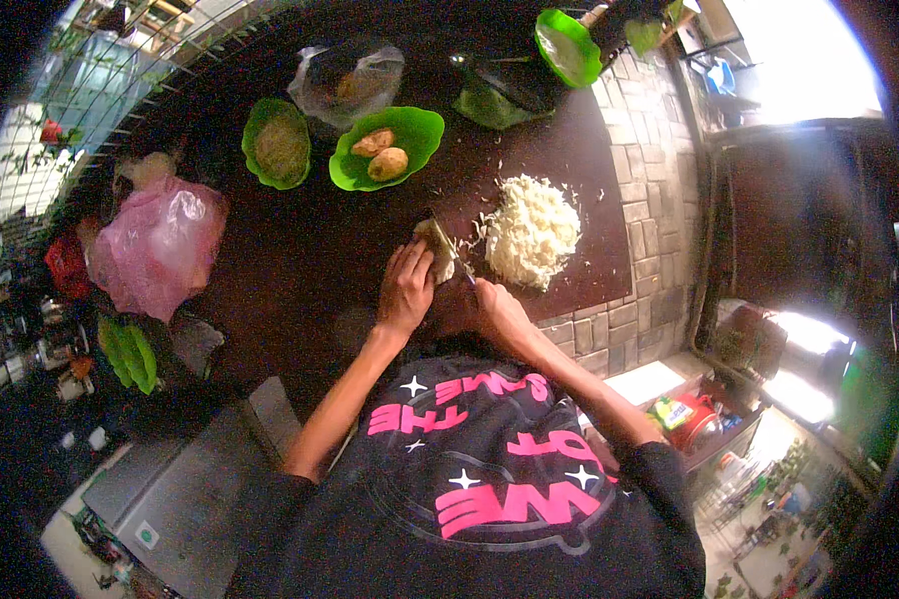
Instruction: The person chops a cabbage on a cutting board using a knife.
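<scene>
A pale wedge (434,246), cabbage by its look, lies on the dark brown table (310,260). My left hand (408,284) presses on it with bent fingers from the left. In my right hand (497,309) is a knife (457,256), its handle mostly hidden by the fingers. The blade stands against the right side of the wedge, pointing away from me. To the right of the knife rises a loose heap of whitish shredded cabbage (532,232), with stray shreds scattered around it.
Beyond my hands stand a green leaf-shaped bowl (422,138) with two brown lumps, another green bowl (270,107) with brownish contents, and a clear plastic bag (318,75). Far right is a green dish (559,45). A pink bag (165,240) lies left.
</scene>
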The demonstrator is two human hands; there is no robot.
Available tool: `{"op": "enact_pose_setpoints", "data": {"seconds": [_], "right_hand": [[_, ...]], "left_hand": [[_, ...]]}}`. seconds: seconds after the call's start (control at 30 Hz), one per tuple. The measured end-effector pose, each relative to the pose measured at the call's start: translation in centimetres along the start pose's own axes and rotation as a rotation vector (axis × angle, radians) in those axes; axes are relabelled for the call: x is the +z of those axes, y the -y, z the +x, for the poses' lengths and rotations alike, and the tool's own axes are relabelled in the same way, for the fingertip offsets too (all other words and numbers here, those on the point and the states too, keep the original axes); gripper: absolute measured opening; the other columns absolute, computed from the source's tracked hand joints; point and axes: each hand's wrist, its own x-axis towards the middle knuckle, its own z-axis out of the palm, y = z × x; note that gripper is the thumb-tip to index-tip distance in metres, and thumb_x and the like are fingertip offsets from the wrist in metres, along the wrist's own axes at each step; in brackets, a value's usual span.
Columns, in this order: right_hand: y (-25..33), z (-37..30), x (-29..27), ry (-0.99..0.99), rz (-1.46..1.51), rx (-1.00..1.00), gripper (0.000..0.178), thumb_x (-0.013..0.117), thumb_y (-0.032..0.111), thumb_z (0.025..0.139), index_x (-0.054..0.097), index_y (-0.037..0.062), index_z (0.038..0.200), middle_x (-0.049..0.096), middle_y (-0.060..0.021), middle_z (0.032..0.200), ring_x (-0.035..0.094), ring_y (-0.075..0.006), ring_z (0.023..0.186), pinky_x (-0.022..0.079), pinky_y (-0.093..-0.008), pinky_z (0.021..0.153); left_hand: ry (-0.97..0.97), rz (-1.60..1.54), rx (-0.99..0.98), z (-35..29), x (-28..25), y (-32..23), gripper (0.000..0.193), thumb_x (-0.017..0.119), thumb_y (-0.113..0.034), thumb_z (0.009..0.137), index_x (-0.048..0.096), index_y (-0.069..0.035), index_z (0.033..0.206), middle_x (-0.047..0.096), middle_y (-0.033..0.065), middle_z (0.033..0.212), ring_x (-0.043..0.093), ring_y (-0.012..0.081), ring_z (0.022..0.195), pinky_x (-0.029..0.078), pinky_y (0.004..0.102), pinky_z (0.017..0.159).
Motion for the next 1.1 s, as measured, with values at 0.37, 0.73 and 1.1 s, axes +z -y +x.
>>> {"op": "enact_pose_setpoints", "data": {"seconds": [0.37,0.73,1.1], "right_hand": [[1.0,-0.6,-2.3,-0.070,0.059,0.131,0.029,0.056,0.016,0.085,0.043,-0.0020,0.104,0.061,-0.0277,0.075,0.060,-0.0473,0.073,0.048,-0.0540,0.061],[1.4,-2.6,-1.3,-0.062,-0.053,0.034,0.046,0.048,0.013,0.086,0.033,-0.0092,0.123,0.061,-0.0302,0.073,0.063,-0.0462,0.073,0.050,-0.0546,0.062],[1.5,-0.8,0.2,0.017,-0.052,0.108,0.037,0.044,0.009,0.087,0.036,-0.0103,0.117,0.063,-0.0285,0.070,0.065,-0.0441,0.068,0.052,-0.0525,0.056]], "left_hand": [[0.012,0.065,0.047,0.2,-0.7,-0.8,0.030,0.057,-0.009,0.084,0.058,0.000,0.112,0.051,0.0180,0.130,0.048,0.0357,0.121,0.037,0.0460,0.104],[0.109,0.058,0.086,0.5,-1.4,-0.6,0.025,0.056,-0.008,0.086,0.059,0.000,0.110,0.052,0.0186,0.129,0.050,0.0337,0.120,0.036,0.0462,0.105],[0.176,0.024,0.061,0.1,-1.3,-0.7,0.029,0.054,-0.007,0.086,0.057,0.002,0.114,0.054,0.0235,0.123,0.050,0.0396,0.115,0.035,0.0492,0.106]]}}
